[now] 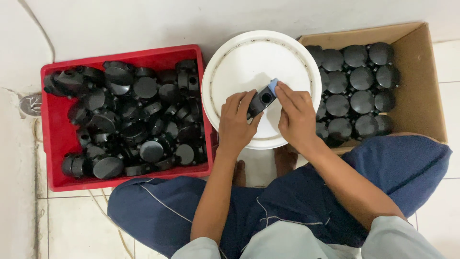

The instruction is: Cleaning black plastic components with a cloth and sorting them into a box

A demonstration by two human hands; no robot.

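Note:
My left hand (235, 122) grips a small round black plastic box (261, 101) above a white round bucket lid (239, 62). My right hand (296, 115) presses a small light-blue piece (273, 86) against the top end of that black box. Both hands meet over the lid's middle, in front of my crossed legs in dark blue trousers (287, 201).
A red plastic crate (57, 124) on the left holds several loose black round boxes and lids (134, 115). A cardboard carton (421, 81) on the right holds black round boxes (354, 91) set in neat rows. White tiled floor (76, 220) lies around; a white wall (143, 24) rises behind.

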